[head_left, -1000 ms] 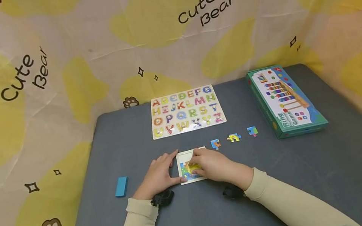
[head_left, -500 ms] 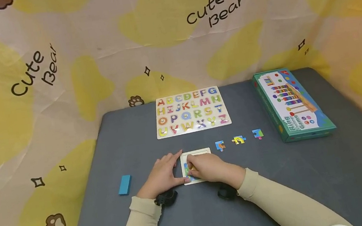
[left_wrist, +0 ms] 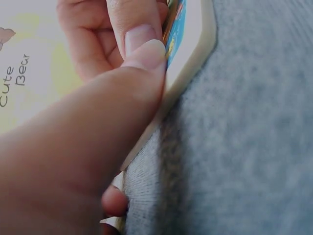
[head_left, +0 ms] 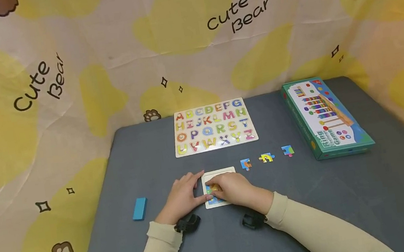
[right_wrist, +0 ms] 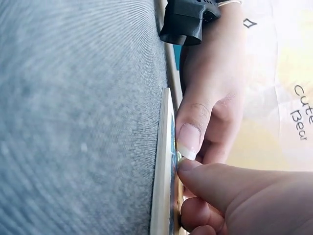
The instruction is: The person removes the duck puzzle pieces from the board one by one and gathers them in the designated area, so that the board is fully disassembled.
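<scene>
A small white-framed jigsaw tray point(head_left: 227, 170) lies on the grey table, partly filled with colourful pieces. Along its left side my left hand point(head_left: 181, 196) steadies it, the index finger reaching the far corner and the thumb on the near rim. My right hand point(head_left: 236, 187) bends over the tray, thumb and index finger pinching at a yellow-brown puzzle piece point(head_left: 215, 187) inside it. In the left wrist view, the left thumb point(left_wrist: 142, 63) presses beside the rim, close against a right-hand digit. Much of the picture is hidden under the right hand.
Three loose pieces, an orange-blue one point(head_left: 245, 164), a yellow one point(head_left: 266, 158) and a blue-green one point(head_left: 287, 151), lie right of the tray. Behind are an alphabet board point(head_left: 213, 126) and a green game box point(head_left: 327, 118). A blue block point(head_left: 139, 209) lies left.
The right hand has shifted left over the tray, its fingers curling in and then the index finger extending again. The left hand keeps its place at the tray. The head view has shifted slightly.
</scene>
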The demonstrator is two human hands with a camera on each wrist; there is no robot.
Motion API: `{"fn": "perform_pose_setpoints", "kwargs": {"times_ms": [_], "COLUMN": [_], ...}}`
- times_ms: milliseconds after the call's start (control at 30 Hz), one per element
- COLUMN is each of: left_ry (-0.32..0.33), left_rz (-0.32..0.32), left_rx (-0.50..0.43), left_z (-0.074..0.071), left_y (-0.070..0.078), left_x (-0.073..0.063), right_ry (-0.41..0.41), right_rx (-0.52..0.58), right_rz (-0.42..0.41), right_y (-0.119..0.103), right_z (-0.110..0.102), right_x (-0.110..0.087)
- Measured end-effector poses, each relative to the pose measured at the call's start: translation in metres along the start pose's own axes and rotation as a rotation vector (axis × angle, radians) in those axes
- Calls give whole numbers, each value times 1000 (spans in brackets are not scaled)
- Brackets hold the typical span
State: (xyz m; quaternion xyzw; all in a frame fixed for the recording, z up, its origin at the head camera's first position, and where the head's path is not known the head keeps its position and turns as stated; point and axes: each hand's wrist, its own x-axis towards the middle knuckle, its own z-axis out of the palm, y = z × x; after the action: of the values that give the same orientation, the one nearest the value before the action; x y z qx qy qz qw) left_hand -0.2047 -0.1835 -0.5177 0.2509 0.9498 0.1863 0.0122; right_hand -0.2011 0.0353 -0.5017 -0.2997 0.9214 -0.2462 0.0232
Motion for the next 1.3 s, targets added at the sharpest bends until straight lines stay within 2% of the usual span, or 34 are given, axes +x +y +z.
{"fn": "perform_pose_setpoints", "kwargs": {"times_ms": [333, 667, 967, 1133, 1300], "left_ry": [30, 13, 14, 4, -5], "left_rz": [17, -7, -15, -23, -34], "left_rx": [-8, -34, -48, -40, -31], "left_z": [1, 0, -3, -2, -1], "left_y": [0, 1, 2, 3, 2], "left_x": [-1, -2, -1, -1, 3], "right_ry": [13, 64, 34, 51, 117], "right_rx": [105, 192, 351, 434, 465], "right_rz": [23, 47, 87, 97, 136], "right_y": [0, -2, 4, 5, 14], "right_z": [0, -2, -6, -22, -60], "right_x": [1, -1, 3, 3, 0]}}
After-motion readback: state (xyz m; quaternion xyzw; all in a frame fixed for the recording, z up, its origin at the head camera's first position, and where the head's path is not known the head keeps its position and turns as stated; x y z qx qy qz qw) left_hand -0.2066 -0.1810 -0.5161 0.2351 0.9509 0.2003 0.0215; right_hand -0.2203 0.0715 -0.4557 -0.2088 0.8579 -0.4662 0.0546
